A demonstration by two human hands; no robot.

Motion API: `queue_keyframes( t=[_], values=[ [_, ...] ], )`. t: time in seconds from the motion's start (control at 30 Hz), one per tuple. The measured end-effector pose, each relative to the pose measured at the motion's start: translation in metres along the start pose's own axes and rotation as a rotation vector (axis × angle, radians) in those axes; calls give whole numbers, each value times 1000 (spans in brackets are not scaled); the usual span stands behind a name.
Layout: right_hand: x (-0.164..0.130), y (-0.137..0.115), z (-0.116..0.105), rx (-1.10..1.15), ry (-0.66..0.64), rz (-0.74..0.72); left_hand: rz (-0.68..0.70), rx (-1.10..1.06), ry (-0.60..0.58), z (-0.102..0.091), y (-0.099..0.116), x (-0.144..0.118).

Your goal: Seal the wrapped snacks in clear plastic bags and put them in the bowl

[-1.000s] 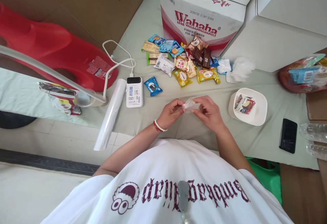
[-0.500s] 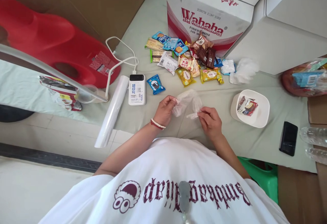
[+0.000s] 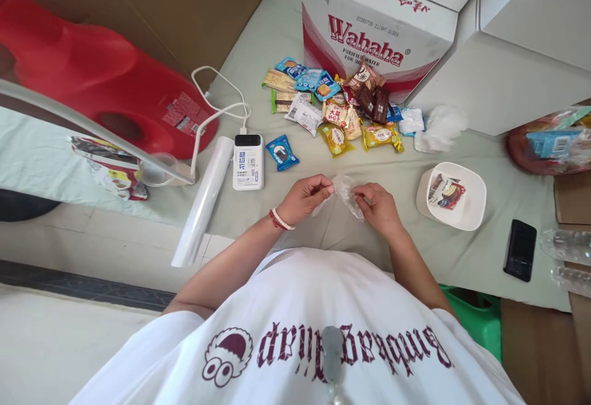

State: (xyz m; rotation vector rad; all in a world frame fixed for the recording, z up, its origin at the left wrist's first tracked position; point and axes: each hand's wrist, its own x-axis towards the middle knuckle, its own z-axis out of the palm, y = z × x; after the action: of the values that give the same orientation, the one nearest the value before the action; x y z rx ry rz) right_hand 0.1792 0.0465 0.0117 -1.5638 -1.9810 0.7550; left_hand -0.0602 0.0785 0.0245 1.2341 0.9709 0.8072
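Observation:
A thin, clear plastic bag (image 3: pixel 347 194), crumpled and bunched, hangs between my two hands near the table's front edge. My left hand (image 3: pixel 305 199) pinches its left side with thumb and forefinger. On the other side, my right hand (image 3: pixel 377 207) grips it with the fingertips. Beyond my hands lies a pile of wrapped snacks (image 3: pixel 339 109) in blue, yellow, brown and white wrappers. One blue snack packet (image 3: pixel 282 152) sits apart, just beyond my left hand. Right of my right hand stands a white square tub (image 3: pixel 475 199) with a printed packet (image 3: pixel 447 192) inside.
A white power bank (image 3: pixel 248 164) with a cable and a roll of clear film (image 3: pixel 203 202) lie at left, by a red jug (image 3: pixel 106 79). A Wahaha carton (image 3: pixel 369 29) stands at the back. A black phone (image 3: pixel 520 250) and crumpled white plastic (image 3: pixel 441 128) are at right.
My hands have drawn closer together, and the plastic bag between them is more bunched up. The left hand has shifted right. The snacks and tub have stayed in place.

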Motion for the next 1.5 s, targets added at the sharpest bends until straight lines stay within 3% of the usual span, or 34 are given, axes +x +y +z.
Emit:
queue_keyframes(
  t=[0.1,0.27,0.33,0.43,0.53,0.63,0.7,0.77,0.83,0.87,0.9,0.93,1.0,1.1,1.2,1.27,1.37,1.5],
  values=[
    [3,20,1,-33,-79,62,-41,103,-6,-25,5,9],
    [-14,43,-15,-106,-11,147,-88,227,78,-54,-6,20],
    [-17,39,-21,-178,85,149,-86,245,79,-54,-9,21],
    [-12,22,-19,-238,211,37,-73,260,46,-49,-11,24],
    [2,6,-6,-295,167,-97,-53,282,15,-47,-10,30],
    [16,3,10,-383,73,-140,-34,332,15,-53,-8,36],
    [19,5,16,-421,67,-145,35,440,138,-56,-4,36],
    [17,5,19,-451,108,-137,171,585,358,-52,0,27],
    [11,2,20,-489,155,-118,322,676,544,-38,4,11],
    [7,-1,21,-511,170,-108,363,677,577,-27,3,2],
    [4,-4,23,-534,178,-100,390,648,546,-15,2,-6],
    [1,-9,25,-557,181,-95,354,592,427,-3,-2,-12],
    [-5,-19,32,-585,178,-87,170,433,261,20,-13,-16],
    [-13,-31,38,-502,140,-101,-23,200,251,40,-34,-4],
    [-17,-35,30,-191,64,-105,-59,79,276,45,-47,8],
    [-15,-33,20,-13,109,-35,-58,66,269,45,-49,10],
    [-4,-24,6,75,178,60,-32,85,224,43,-43,4],
    [14,-8,0,343,33,187,-17,42,176,31,-35,-2]
  ],
)
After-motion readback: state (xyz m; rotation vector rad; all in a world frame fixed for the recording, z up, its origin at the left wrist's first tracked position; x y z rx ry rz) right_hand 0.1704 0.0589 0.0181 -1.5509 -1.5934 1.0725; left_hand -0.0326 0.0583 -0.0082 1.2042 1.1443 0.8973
